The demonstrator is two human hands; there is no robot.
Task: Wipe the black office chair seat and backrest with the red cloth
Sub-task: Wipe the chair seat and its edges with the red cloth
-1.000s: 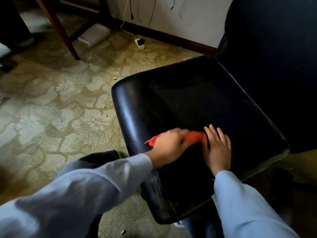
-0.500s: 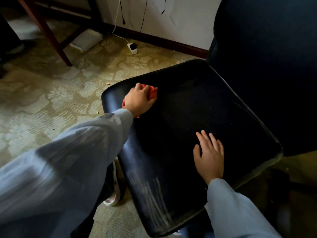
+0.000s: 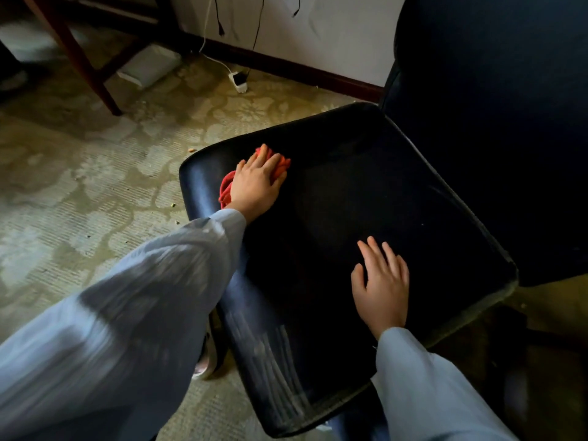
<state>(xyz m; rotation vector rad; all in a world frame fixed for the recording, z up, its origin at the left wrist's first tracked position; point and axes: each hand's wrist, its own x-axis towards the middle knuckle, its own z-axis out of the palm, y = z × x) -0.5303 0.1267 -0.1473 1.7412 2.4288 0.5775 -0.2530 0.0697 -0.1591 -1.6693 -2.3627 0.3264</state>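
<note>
The black chair seat (image 3: 366, 202) fills the middle of the view, with the dark backrest (image 3: 493, 106) rising at the right. My left hand (image 3: 257, 186) lies on the bunched red cloth (image 3: 273, 159) near the seat's far left corner, pressing it onto the seat; its fingers reach over the cloth. My right hand (image 3: 381, 284) rests flat on the near right part of the seat, fingers spread, holding nothing. Pale streaks (image 3: 273, 370) mark the seat's near edge.
Patterned carpet (image 3: 79, 202) with crumbs lies to the left. A dark wooden furniture leg (image 3: 82, 58) and a white flat box (image 3: 146, 68) stand at the back left. A white power adapter (image 3: 239, 81) with cables sits by the wall skirting. A shoe (image 3: 208, 354) shows under my left sleeve.
My left hand carried the red cloth from beside my right hand up to the seat's far left corner, then slid it slightly right. My right hand stayed flat on the seat.
</note>
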